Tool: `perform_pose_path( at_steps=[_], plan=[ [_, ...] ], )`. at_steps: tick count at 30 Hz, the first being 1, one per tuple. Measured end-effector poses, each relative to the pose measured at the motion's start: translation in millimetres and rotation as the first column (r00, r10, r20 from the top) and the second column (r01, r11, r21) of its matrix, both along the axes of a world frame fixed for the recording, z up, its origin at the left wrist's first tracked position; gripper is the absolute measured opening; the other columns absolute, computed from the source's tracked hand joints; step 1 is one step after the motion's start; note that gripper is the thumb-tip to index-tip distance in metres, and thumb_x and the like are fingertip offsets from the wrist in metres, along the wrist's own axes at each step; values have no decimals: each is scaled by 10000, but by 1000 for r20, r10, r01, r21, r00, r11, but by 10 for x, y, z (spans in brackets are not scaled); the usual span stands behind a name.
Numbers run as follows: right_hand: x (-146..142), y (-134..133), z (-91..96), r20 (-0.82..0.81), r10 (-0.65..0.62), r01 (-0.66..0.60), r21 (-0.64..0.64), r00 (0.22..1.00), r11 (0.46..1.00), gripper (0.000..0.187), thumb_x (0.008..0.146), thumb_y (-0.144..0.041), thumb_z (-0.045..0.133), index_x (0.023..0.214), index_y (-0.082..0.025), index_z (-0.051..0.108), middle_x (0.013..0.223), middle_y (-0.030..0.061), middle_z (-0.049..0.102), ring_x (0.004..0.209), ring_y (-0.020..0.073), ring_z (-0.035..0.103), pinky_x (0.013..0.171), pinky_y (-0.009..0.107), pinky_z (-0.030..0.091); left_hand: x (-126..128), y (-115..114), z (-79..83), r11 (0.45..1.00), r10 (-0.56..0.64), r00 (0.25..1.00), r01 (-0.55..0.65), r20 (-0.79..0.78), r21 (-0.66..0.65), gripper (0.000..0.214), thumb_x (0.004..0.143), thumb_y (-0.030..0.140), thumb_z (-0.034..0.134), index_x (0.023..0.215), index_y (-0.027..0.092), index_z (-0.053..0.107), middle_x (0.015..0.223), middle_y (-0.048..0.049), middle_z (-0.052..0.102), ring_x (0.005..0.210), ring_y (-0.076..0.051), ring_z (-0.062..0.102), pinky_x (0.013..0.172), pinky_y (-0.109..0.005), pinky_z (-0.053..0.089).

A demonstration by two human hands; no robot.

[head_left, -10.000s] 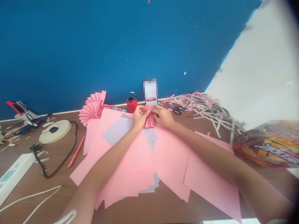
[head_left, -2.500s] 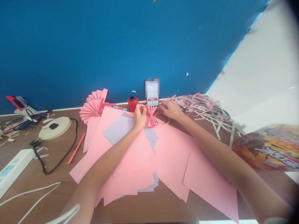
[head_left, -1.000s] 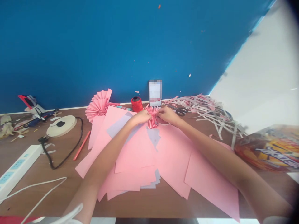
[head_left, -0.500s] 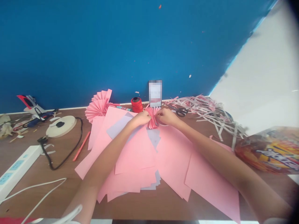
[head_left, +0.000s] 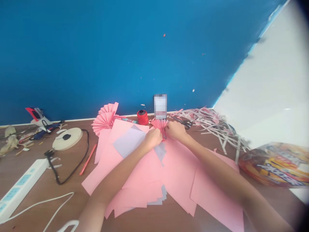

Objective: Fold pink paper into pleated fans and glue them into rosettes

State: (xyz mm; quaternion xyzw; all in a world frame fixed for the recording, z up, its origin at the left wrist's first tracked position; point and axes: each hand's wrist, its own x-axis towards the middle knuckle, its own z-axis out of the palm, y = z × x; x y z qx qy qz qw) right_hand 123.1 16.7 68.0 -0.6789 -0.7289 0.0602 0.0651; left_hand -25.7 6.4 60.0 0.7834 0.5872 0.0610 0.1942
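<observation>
Centrally, a person's left hand point(head_left: 154, 138) pinching a small pleated paper point(head_left: 159, 123), right hand point(head_left: 176, 130) gripping its other side, held at the far edge of flat pink sheets point(head_left: 180, 170), in front of an upright phone point(head_left: 160, 106), red spool point(head_left: 142, 118) nearby

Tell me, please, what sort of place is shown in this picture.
Probably a craft desk against a blue wall; whether at home or elsewhere, I cannot tell. The folded pink paper, the scissors and the heap of cut paper strips suggest it.
</observation>
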Motion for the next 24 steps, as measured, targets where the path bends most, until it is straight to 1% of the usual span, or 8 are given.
perform_pose_path(
  at_steps=[5, 11, 13, 15, 17, 19, 21, 24],
  plan=[
    [40, -12, 99, 78, -18, 21, -30, 997, 999, 264, 820, -200, 514, 948, -111, 728, 928, 220, 709, 902, 323, 686, 731, 363, 482, 45, -102, -113, 997, 72, 994, -71, 85, -19, 187, 830, 227, 489, 887, 157, 654, 945, -189, 694, 944, -303, 668, 813, -350, 460],
    [114, -21, 178, 125, -107, 109, -9, 986, 994, 253, 775, -102, 541, 951, -78, 722, 947, 253, 699, 980, 350, 669, 776, 392, 486, -26, -123, -224, 989, 141, 981, -144, 133, 17, 328, 844, 217, 439, 1135, 141, 568, 963, -198, 701, 912, -319, 677, 774, -359, 457],
    [100, 7, 148, 2, -129, 129, 26, 992, 991, 232, 783, -134, 541, 924, -82, 719, 930, 245, 703, 955, 329, 677, 772, 367, 488, -32, -98, -239, 985, 168, 974, -170, 153, -3, 345, 842, 217, 438, 1162, 162, 556, 1000, -184, 702, 940, -311, 672, 779, -351, 452],
    [77, 59, 92, -213, -130, 118, -72, 968, 990, 199, 784, -177, 543, 852, -96, 712, 836, 205, 715, 826, 272, 697, 713, 311, 495, -16, -73, -250, 976, 215, 961, -219, 176, 4, 343, 853, 228, 424, 1165, 174, 558, 1042, -178, 699, 976, -306, 662, 785, -348, 446],
    [61, 124, 22, -447, -162, 50, -251, 880, 967, 174, 777, -193, 544, 753, -101, 690, 661, 153, 695, 642, 216, 677, 613, 268, 489, 12, -49, -258, 963, 257, 943, -267, 211, 19, 312, 874, 260, 413, 1129, 187, 578, 1047, -165, 701, 986, -294, 657, 788, -340, 438],
    [54, 177, -51, -601, -258, 48, -342, 756, 938, 208, 794, -222, 526, 693, -102, 662, 553, 125, 658, 505, 185, 625, 516, 253, 468, 39, -15, -258, 953, 287, 924, -303, 254, 23, 287, 901, 309, 398, 1066, 199, 606, 1022, -147, 709, 970, -273, 659, 785, -326, 431],
    [52, 202, -120, -649, -304, 90, -341, 697, 936, 267, 831, -256, 479, 686, -107, 646, 530, 113, 649, 453, 165, 594, 460, 239, 444, 55, 41, -245, 940, 319, 902, -341, 292, 28, 318, 925, 377, 375, 997, 201, 630, 999, -141, 713, 949, -258, 659, 773, -314, 421],
    [34, 200, -211, -636, -290, 151, -265, 715, 953, 285, 831, -275, 473, 646, -129, 633, 498, 85, 631, 433, 147, 573, 448, 222, 433, 67, 158, -219, 913, 382, 869, -408, 315, 20, 407, 929, 473, 362, 880, 193, 653, 944, -139, 717, 913, -256, 659, 733, -304, 403]
  ],
)
